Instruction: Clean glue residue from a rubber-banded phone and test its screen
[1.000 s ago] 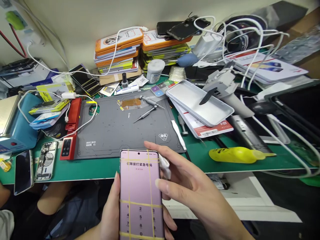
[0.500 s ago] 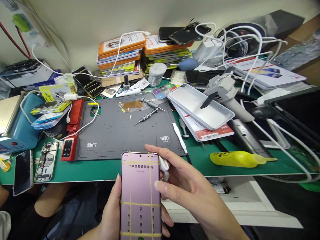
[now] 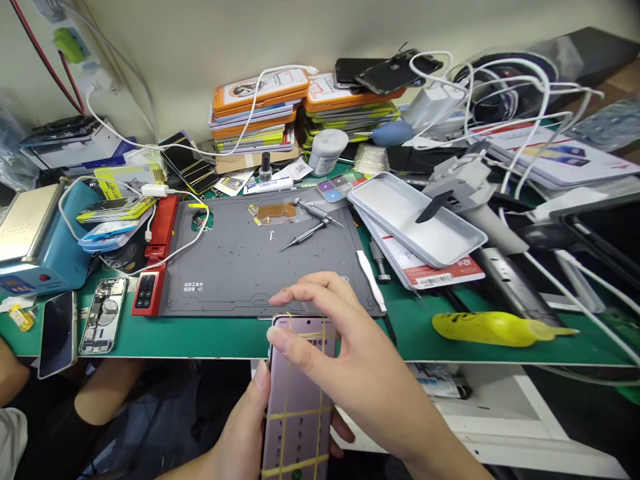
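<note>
A phone (image 3: 305,387) with yellow rubber bands stretched lengthwise and across its screen is held upright at the lower middle. My left hand (image 3: 245,420) is closed around it, thumb along the left edge and fingertips showing past the right edge. Over the phone's top end reaches my right hand (image 3: 340,340), its thumb by the top left corner and its fingers stretched beyond the top edge, apart from the thumb. I cannot tell whether the thumb touches the phone. The screen shows a number keypad, and the right hand covers much of its upper part.
Behind lies a grey work mat (image 3: 240,267) with screwdrivers (image 3: 313,230). A red device (image 3: 147,293) lines its left edge. An opened phone (image 3: 104,315) lies left; a white tray (image 3: 415,220) and yellow bottle (image 3: 487,329) are right. Another person's knee (image 3: 103,393) shows at lower left.
My right hand has moved from the phone's right side across its top toward the left corner. The white crumpled piece by that hand is no longer visible. The view has shifted left.
</note>
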The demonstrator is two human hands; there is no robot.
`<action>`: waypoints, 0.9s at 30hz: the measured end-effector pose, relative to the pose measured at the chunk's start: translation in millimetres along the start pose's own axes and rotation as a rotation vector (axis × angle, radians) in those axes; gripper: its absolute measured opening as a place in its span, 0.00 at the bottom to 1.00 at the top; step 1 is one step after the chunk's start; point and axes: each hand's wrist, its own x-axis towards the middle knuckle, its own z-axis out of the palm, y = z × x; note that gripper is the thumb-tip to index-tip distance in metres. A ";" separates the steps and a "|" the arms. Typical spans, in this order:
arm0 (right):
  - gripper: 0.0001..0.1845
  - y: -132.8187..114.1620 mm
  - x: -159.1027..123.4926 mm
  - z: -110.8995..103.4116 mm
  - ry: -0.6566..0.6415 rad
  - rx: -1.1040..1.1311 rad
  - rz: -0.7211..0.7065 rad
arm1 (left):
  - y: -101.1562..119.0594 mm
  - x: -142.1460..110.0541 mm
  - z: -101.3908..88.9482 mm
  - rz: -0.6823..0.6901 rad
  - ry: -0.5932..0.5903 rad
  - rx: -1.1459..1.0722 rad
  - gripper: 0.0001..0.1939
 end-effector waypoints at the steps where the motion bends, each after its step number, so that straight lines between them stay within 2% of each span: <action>1: 0.12 -2.1 1.6 1.2 0.004 -0.009 0.009 | -0.5 -0.3 -0.9 0.008 -0.001 0.005 0.49; 4: 0.13 -1.8 4.0 2.7 -0.014 0.008 0.034 | -1.6 -0.2 -3.0 0.033 -0.005 0.029 0.49; 9: 0.20 9.3 3.5 3.0 -0.088 0.257 0.022 | 0.3 1.7 -0.2 0.055 -0.022 0.053 0.52; 14: 0.17 12.0 3.5 5.5 -0.082 0.258 0.045 | 1.6 2.0 0.9 0.045 -0.006 0.062 0.51; 17: 0.19 15.2 3.1 4.4 -0.078 0.353 0.061 | 4.2 2.1 0.4 0.015 -0.038 -0.004 0.51; 21: 0.21 29.1 -3.9 2.6 -0.143 0.601 0.155 | 12.7 3.4 0.1 -0.006 -0.139 -0.174 0.49; 23: 0.19 38.3 -10.8 2.5 -0.041 0.573 0.097 | 17.3 4.5 -1.8 0.006 -0.180 -0.243 0.49; 26: 0.12 50.2 -24.5 -0.1 0.273 0.194 -0.154 | 24.0 5.7 -5.1 0.026 -0.188 -0.301 0.50; 27: 0.11 53.1 -29.5 -2.1 0.322 0.066 -0.238 | 26.5 5.9 -5.5 0.033 -0.179 -0.309 0.50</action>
